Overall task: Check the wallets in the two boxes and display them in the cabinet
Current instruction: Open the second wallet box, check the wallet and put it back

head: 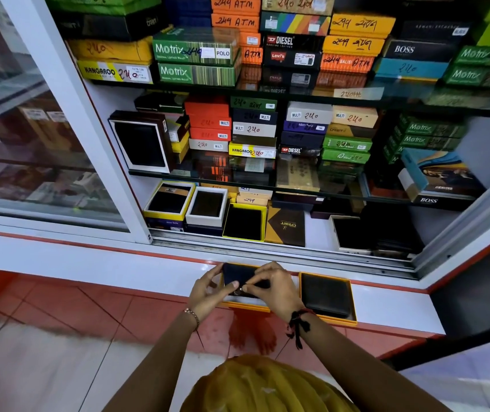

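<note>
Head view of a person standing at a wallet display cabinet (pixel 136 185) with its sliding glass door drawn aside. Two open orange boxes lay side by side on the white ledge (pixel 392 301) in front of the cabinet track. The left box (pixel 245 305) held a dark wallet (pixel 239 276), over which both hands were closed. The left hand (pixel 208 289) gripped the wallet's left edge, thumb on top and fingers curled beneath. The right hand (pixel 273 285) pinched the wallet near its front edge between thumb and forefinger, close to a small metal fitting too small to identify. The left wrist bore a beaded bracelet (pixel 192 316); the right wrist bore a red and black thread band (pixel 298 321). The right box (pixel 353 319) lay just beside the first, apart from both hands, with a second black wallet (pixel 325 294) lying flat and closed inside it. Within the cabinet, the bottom shelf carried several opened boxes showing dark wallets, among them a yellow-rimmed box (pixel 245 223). The upper glass shelves carried stacked closed boxes with handwritten price marks.
</note>
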`<state>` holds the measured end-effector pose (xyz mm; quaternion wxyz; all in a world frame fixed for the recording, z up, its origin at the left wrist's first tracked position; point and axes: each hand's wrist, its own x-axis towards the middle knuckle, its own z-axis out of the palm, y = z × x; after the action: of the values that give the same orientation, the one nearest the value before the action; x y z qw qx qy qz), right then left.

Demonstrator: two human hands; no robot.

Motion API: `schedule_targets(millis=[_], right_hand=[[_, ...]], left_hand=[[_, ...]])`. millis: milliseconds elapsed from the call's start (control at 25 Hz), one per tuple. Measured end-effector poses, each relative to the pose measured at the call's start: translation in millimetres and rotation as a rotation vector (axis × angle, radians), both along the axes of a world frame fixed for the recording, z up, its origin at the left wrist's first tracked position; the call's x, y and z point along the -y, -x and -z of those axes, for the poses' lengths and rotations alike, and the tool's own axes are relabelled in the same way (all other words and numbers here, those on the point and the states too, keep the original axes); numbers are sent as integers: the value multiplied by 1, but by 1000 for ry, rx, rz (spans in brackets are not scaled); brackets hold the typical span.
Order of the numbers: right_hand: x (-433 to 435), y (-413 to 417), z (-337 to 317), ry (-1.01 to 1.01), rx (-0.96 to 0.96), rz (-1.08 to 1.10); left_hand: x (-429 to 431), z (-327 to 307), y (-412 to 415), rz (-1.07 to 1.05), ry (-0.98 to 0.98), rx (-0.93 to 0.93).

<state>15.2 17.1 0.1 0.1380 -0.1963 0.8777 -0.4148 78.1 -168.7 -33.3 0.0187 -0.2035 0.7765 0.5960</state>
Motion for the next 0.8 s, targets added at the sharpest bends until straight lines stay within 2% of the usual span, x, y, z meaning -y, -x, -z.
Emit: schedule_targets(millis=[120, 240, 360, 520, 640, 800], right_hand=[[3, -1, 7, -77, 8, -38], [3, -1, 14, -172, -44, -53], [-8, 6, 20, -141, 11, 44], [-13, 11, 29, -77, 178, 218], [-10, 14, 29, -117, 218, 240], [-10, 18, 34, -134, 377, 276]], left_hand=[[-3, 5, 5, 89, 244, 11], [-1, 11, 9, 150, 369, 31], [2, 12, 10, 143, 424, 64], [-1, 10, 14, 23, 367, 126], [-7, 5, 19, -2, 459, 166], [-8, 2, 25, -49, 435, 202]])
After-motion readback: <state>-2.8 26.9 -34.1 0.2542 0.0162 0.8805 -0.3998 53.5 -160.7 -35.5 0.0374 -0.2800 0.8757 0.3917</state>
